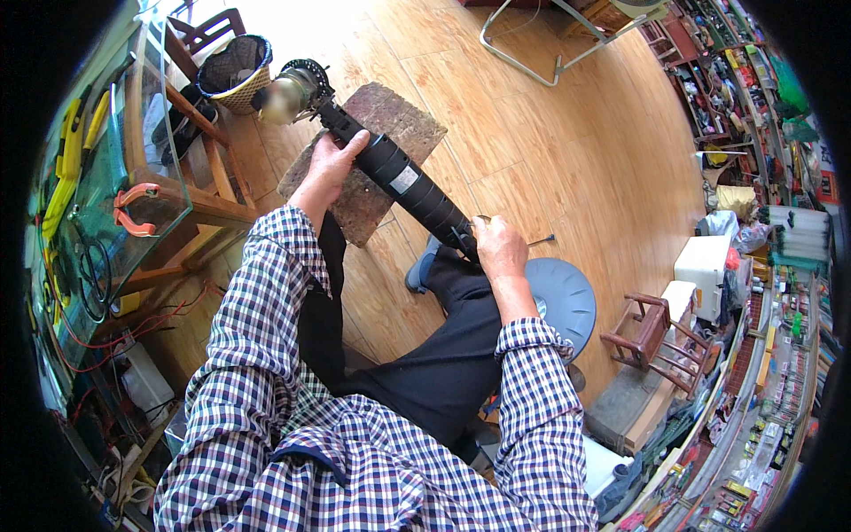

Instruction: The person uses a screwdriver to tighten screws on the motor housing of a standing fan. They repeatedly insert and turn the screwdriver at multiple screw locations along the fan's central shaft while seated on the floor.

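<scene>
Left hand [330, 167] and right hand [501, 250] closed round 1 long black tube [417, 189]

The left hand wraps it beside the metal head [304, 84], thumb on top; the right hand grips the opposite end, fingers partly hidden. The tube slants across above the stone slab [408, 122]; whether they touch cannot be told. Beyond the slab's left corner, 1 woven basket [248, 93] holds a dark liner [232, 62]. From the slab's right edge, wide wood flooring [567, 133] runs to crowded shelves [771, 372].

A brown stool [651, 330] is near a white box [702, 273]
</scene>
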Demonstrator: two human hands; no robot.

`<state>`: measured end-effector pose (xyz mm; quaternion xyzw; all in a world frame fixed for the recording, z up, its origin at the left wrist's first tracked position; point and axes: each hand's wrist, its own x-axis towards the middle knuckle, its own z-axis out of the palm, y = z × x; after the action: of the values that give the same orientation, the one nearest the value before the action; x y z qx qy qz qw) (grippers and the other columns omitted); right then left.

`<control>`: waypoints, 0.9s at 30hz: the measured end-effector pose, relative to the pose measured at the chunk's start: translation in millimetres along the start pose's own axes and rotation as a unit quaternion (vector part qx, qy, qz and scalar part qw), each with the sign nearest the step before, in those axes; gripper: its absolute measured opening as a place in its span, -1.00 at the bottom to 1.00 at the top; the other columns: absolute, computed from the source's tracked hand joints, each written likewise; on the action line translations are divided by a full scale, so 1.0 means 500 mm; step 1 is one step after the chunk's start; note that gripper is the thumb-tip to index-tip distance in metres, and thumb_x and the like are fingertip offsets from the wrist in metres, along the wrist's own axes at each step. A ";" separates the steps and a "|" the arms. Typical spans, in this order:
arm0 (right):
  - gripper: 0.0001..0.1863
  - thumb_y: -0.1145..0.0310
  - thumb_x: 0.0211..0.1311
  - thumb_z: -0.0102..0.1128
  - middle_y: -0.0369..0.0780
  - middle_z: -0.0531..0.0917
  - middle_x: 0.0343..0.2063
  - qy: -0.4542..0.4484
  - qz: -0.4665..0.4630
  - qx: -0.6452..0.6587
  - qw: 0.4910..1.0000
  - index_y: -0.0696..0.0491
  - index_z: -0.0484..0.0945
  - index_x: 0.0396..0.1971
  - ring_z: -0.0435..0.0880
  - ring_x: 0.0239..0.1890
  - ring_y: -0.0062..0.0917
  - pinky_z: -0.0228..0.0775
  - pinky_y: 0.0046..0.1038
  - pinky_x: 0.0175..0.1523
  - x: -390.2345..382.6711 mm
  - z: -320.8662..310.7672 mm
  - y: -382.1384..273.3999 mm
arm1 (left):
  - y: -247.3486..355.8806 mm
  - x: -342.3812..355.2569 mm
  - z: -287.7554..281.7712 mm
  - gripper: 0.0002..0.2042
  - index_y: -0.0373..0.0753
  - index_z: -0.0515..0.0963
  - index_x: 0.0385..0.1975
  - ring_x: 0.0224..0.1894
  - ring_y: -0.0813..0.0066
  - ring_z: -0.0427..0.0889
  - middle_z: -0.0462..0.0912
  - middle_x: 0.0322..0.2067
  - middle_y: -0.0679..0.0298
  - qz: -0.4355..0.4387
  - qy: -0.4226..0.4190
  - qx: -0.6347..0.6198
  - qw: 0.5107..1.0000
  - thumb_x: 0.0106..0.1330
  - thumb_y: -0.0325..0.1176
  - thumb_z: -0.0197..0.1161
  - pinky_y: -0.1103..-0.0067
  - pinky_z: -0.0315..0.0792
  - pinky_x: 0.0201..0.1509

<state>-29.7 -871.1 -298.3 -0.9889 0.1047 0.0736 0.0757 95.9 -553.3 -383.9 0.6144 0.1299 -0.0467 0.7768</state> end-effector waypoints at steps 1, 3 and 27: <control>-0.51 -0.05 0.49 0.15 0.17 0.75 -0.23 -0.009 0.012 -0.010 1.000 0.18 0.62 -0.22 0.76 -0.12 0.10 0.57 0.08 0.00 0.002 -0.005 -0.004 | 0.003 0.000 -0.001 -0.45 -0.40 0.57 0.08 -0.11 0.43 0.61 0.70 -0.10 0.21 0.004 0.002 -0.004 1.000 0.31 -0.08 0.56 0.44 0.49 0.04; -0.51 -0.05 0.49 0.13 0.17 0.76 -0.20 -0.026 0.037 -0.024 0.999 0.16 0.61 -0.19 0.76 -0.10 0.10 0.57 0.07 0.01 0.001 -0.013 -0.004 | -0.002 0.005 -0.005 -0.45 -0.39 0.58 0.07 -0.13 0.46 0.60 0.71 -0.10 0.22 -0.008 -0.002 0.019 1.000 0.31 -0.06 0.55 0.46 0.49 -0.03; -0.55 0.08 0.55 0.09 0.27 0.70 -0.34 0.024 -0.046 -0.004 0.999 0.27 0.49 -0.20 0.73 -0.19 0.16 0.52 0.12 -0.07 -0.008 0.020 0.036 | 0.011 -0.015 0.011 -0.46 -0.38 0.52 0.13 0.03 0.36 0.65 0.70 -0.01 0.16 0.015 -0.003 -0.037 0.999 0.33 -0.14 0.54 0.38 0.52 0.17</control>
<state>-38.6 -885.9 -309.8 -0.9944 0.0603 0.0468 0.0730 90.5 -557.9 -375.8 0.5871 0.1203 -0.0322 0.7999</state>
